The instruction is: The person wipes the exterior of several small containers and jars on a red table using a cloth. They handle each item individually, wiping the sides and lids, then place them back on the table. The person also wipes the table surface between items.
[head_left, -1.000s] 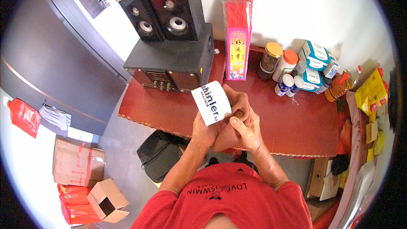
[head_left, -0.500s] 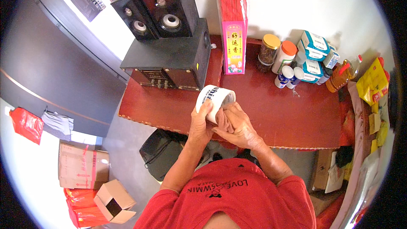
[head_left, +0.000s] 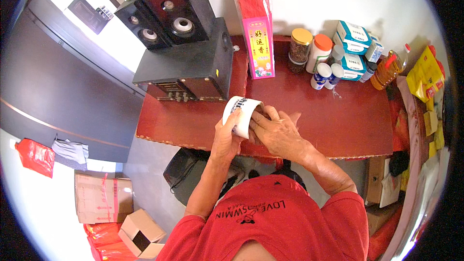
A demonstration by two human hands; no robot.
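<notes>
Above the front part of the red table, my left hand (head_left: pixel 227 135) is wrapped round a white cup (head_left: pixel 240 114) with dark lettering. The cup lies tilted, its mouth turned to the right. My right hand (head_left: pixel 280 133) is at that mouth, its fingers reaching inside and the fingertips hidden by the rim. A scrap of brownish cloth (head_left: pixel 253 138) shows at the lower rim below the right fingers; most of it is hidden.
The red table (head_left: pixel 193 121) has a rough front edge. Black speakers (head_left: pixel 188 58) stand at its left, a red incense pack (head_left: pixel 259 34) leans on the wall. Jars (head_left: pixel 299 50), white-and-teal boxes (head_left: pixel 353 43) and an oil bottle (head_left: pixel 384 75) stand back right. Cardboard boxes (head_left: pixel 104 195) sit lower left.
My right hand has turned and its fingers now reach into the cup's mouth. The brownish cloth, plain to see before, is mostly hidden. The whole view has shifted slightly.
</notes>
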